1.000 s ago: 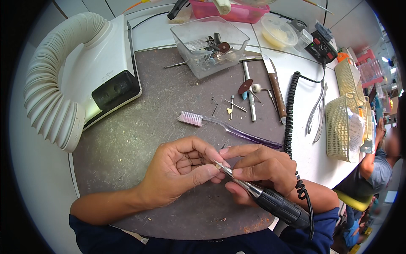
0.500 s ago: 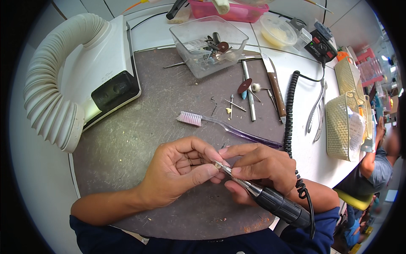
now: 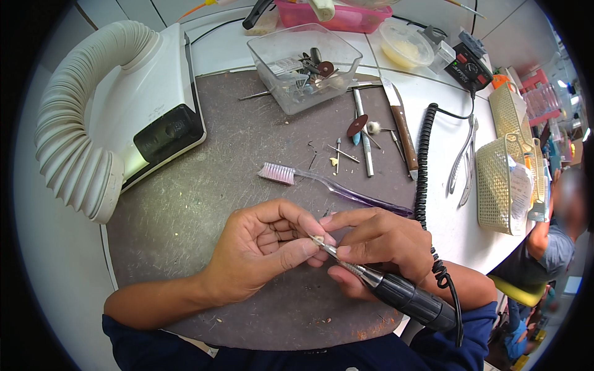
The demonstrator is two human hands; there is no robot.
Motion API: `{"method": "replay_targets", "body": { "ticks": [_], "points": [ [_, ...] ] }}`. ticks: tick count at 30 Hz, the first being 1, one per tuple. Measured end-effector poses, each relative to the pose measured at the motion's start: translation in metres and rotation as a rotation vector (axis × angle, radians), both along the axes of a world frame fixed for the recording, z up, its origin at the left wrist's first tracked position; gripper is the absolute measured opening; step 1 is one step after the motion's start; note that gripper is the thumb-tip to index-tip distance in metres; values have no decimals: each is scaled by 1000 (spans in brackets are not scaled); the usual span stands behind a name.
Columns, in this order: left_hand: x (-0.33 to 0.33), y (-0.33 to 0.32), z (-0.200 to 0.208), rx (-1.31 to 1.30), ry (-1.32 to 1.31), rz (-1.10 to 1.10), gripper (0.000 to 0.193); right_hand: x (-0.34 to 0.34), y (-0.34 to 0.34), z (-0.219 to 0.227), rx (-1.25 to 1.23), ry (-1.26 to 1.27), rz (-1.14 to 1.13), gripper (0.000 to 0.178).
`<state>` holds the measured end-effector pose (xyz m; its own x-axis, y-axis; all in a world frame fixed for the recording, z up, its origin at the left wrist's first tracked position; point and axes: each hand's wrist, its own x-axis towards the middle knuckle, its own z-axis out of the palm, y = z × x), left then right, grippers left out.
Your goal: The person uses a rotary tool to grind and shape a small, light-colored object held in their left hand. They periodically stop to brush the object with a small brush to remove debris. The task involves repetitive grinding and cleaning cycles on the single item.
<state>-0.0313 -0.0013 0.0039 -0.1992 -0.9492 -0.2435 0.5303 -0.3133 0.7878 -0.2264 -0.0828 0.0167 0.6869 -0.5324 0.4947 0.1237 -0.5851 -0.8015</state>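
Between the thumb and fingertips of my left hand [image 3: 257, 250] is pinched a tiny cream-coloured piece, tooth-like [image 3: 319, 238], mostly covered by the fingers. My right hand [image 3: 393, 244] is wrapped round a black and silver rotary handpiece [image 3: 411, 300], held like a pen. Its thin bit meets the small piece, and the fingertips of both hands come together there. A coiled black cord [image 3: 424, 167] runs from the handpiece to a dark control box [image 3: 468, 68] at the back right. Just beyond my hands lies a toothbrush [image 3: 343, 190] with a clear purple handle.
At left stands a white machine [image 3: 154, 74] with a ribbed hose [image 3: 68, 111]. Ahead, a clear bin [image 3: 291, 93] holds small tool bits. Loose burs, a cutting disc [image 3: 357, 125], a wooden-handled knife [image 3: 403, 133] and pliers [image 3: 464, 164] lie right of it. Woven baskets [image 3: 495, 191] stand far right, near another person [image 3: 550, 247].
The handpiece's bit has shifted slightly up and left across the small piece. Both hands keep their grips and nearly the same place.
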Motion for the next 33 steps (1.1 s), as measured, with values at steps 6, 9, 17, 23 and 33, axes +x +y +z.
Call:
{"method": "replay_targets", "body": {
  "ticks": [6,9,17,23,33],
  "points": [
    [-3,0,2,-31,-19,27,15,-4,-3,-12,-18,-95,-4,24],
    [-4,1,-2,-91,-28,41,15,-6,-1,-13,117,-71,-128,29],
    [1,2,-2,-233,-235,-32,17,-7,-2,-17,268,-31,-160,29],
    [-4,2,6,-91,-162,57,30,-8,-1,-17,308,-40,-149,29],
    [-5,1,3,-76,-172,91,28,-5,-10,-12,168,14,-110,22]
  ]
}}
